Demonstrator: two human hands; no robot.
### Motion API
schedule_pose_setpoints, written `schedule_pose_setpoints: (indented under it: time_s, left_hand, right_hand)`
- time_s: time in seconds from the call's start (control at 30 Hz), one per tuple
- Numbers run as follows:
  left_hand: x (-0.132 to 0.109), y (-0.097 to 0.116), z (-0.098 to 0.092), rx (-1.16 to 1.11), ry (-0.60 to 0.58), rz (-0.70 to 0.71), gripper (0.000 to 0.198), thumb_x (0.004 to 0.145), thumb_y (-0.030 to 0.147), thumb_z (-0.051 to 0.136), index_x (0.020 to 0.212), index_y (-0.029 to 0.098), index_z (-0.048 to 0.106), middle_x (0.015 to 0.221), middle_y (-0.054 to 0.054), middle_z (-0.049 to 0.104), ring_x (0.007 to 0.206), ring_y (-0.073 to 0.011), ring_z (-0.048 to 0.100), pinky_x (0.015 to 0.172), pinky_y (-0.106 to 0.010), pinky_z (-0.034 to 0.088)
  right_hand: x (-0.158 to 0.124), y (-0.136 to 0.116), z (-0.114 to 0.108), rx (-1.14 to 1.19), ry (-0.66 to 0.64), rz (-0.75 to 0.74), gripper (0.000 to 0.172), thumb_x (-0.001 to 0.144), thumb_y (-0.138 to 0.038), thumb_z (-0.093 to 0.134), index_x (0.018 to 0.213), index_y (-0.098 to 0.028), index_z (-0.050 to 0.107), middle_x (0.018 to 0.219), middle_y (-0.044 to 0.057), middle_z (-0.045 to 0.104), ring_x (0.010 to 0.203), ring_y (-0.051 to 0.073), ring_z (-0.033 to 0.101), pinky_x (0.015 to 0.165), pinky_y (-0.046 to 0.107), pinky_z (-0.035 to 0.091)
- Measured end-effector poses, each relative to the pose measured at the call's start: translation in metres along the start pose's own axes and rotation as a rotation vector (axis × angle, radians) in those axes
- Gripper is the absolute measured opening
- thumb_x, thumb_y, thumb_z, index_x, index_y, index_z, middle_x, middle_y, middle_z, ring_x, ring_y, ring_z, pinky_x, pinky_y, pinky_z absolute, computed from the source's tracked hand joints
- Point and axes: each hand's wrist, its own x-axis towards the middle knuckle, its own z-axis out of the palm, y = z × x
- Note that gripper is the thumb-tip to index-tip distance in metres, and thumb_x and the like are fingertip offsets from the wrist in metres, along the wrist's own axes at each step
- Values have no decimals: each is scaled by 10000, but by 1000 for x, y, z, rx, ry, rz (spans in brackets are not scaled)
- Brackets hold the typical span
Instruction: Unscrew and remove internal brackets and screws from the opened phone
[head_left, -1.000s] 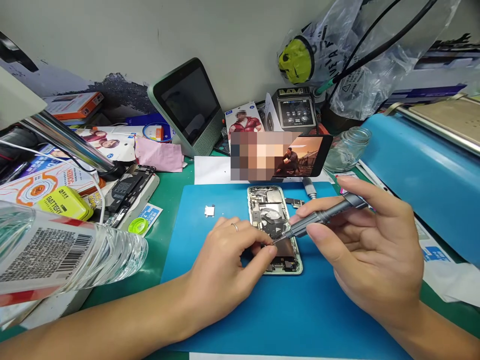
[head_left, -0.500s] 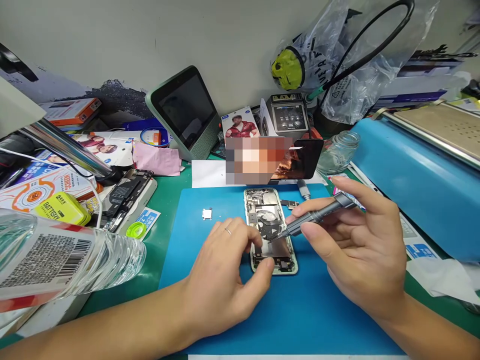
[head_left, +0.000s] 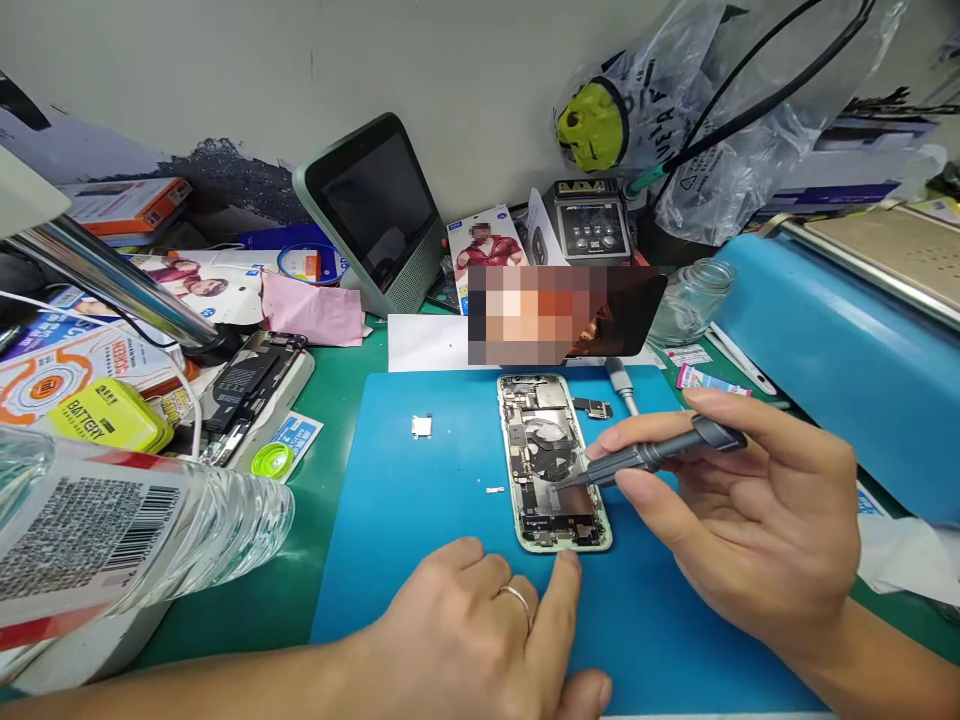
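An opened phone lies on the blue mat, its inside parts showing. My right hand grips a dark grey precision screwdriver between thumb and fingers, tip pointing down over the lower half of the phone. Whether the tip touches it, I cannot tell. My left hand holds nothing; its index finger reaches to the phone's bottom edge, while the other fingers are bent. A tiny metal piece lies just left of the phone, and a small silver plate farther left. A small dark part sits at its upper right.
At the left are a clear plastic bottle, a yellow battery box and another opened phone. Behind stand a smart display, a propped phone and a glass jar. A blue machine fills the right.
My left hand has drawn back from over the phone to its bottom edge, uncovering the tiny metal piece. My right hand still holds the screwdriver over the phone. The view has shifted slightly.
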Motion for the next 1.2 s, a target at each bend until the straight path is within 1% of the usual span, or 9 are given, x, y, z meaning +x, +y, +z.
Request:
schedule_pose_setpoints:
  time_s: [0.1, 0.27, 0.47, 0.67, 0.83, 0.93, 1.07, 1.2]
  left_hand:
    - [-2, 0, -1, 52, -90, -19, 471, 965, 374, 500, 1206, -2, 651, 573, -9, 631, 457, -188, 562, 422, -363, 430]
    - [-4, 3, -2, 72, -173, -39, 577, 888, 460, 621, 1231, -3, 644, 606, -25, 674, 484, -199, 604, 457, -370, 472]
    - [-4, 6, -3, 71, -184, -44, 574, 905, 465, 613, 1228, -8, 649, 621, -38, 683, 498, -206, 611, 459, -369, 483]
    - [-5, 7, -5, 80, -220, -46, 564, 946, 440, 569, 1265, -20, 633, 645, -58, 691, 529, -219, 633, 495, -373, 511]
    - [-3, 7, -4, 74, -221, -59, 572, 936, 434, 579, 1271, -27, 632, 643, -61, 693, 532, -222, 641, 500, -371, 513]
    - [-3, 8, -4, 69, -240, -73, 596, 923, 445, 598, 1286, -27, 627, 661, -67, 705, 536, -223, 641, 500, -371, 514]
    - [-1, 7, -5, 82, -242, -82, 622, 904, 472, 629, 1264, -35, 646, 640, -69, 698, 514, -221, 626, 487, -367, 513]
    - [0, 7, -5, 88, -243, -73, 604, 911, 469, 628, 1248, -31, 658, 620, -63, 685, 519, -227, 626, 484, -370, 517]
  right_hand:
    - [1, -1, 1, -21, 1, -17, 690, 795, 44, 704, 1374, -297, 546, 988, 13, 733, 869, 179, 766, 695, 270, 667]
    - [1, 0, 1, -14, -45, -23, 697, 810, 44, 693, 1389, -314, 548, 987, 11, 738, 897, 182, 768, 731, 280, 669]
    - [0, 1, 3, -2, -53, -28, 702, 811, 53, 695, 1397, -306, 553, 986, 12, 720, 916, 179, 761, 749, 276, 673]
    - [-3, 1, 5, 22, -94, 22, 674, 825, 21, 698, 1391, -315, 554, 968, 11, 724, 920, 196, 758, 709, 298, 691]
    - [-5, 1, 6, 17, -119, 47, 663, 835, 1, 695, 1395, -324, 551, 1001, 15, 720, 916, 190, 749, 695, 292, 685]
    - [-6, 0, 5, 8, -142, 38, 660, 832, 4, 695, 1393, -316, 558, 994, 13, 719, 891, 179, 745, 700, 279, 675]
    - [-10, 0, 2, -32, -177, 26, 698, 826, 1, 702, 1425, -312, 529, 1016, 19, 731, 899, 191, 749, 727, 310, 672]
    - [-12, 1, 1, -49, -178, 29, 705, 824, -8, 710, 1429, -319, 524, 1027, 19, 741, 906, 196, 754, 702, 305, 669]
